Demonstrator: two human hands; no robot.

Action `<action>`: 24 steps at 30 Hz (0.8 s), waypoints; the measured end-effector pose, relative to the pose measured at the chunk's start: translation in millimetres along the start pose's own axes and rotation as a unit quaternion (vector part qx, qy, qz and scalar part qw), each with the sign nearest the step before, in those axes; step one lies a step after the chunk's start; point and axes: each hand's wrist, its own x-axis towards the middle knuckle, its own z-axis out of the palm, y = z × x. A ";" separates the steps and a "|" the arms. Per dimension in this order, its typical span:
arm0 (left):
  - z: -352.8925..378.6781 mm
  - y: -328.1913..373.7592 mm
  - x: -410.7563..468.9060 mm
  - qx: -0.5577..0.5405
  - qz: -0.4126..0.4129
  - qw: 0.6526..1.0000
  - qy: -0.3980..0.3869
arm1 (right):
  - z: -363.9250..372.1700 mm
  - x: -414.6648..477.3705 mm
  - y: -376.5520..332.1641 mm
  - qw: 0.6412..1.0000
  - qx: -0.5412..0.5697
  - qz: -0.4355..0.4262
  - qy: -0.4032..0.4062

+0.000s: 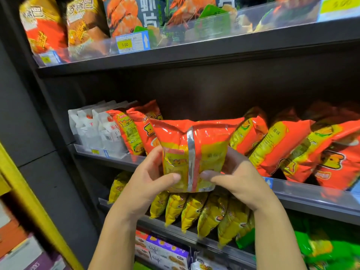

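Observation:
An orange and yellow snack bag (192, 149) is held upright in front of the middle shelf, its back seam facing me. My left hand (144, 182) grips its lower left side, thumb across the front. My right hand (239, 178) grips the lower right side, thumb pressing near the seam. Both sets of fingers are curled behind the bag and mostly hidden.
The middle shelf (311, 197) holds a row of matching orange bags (282, 151) and white bags (93, 129) at the left. Yellow bags (204, 213) hang on the shelf below. The top shelf (175, 53) carries shrimp snack bags. A yellow post (29, 201) stands at the left.

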 end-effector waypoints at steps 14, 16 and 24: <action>11.9 33.3 20.7 -0.080 -0.176 0.975 0.107 | 12.6 34.2 -38.8 0.956 0.179 0.231 -0.012; 14.2 34.8 20.9 -0.088 -0.170 0.974 0.124 | 13.5 34.1 -39.7 0.954 0.195 0.227 -0.010; 15.0 34.7 14.6 -0.083 -0.111 0.980 0.140 | 21.1 26.9 -24.6 0.937 0.302 0.178 -0.014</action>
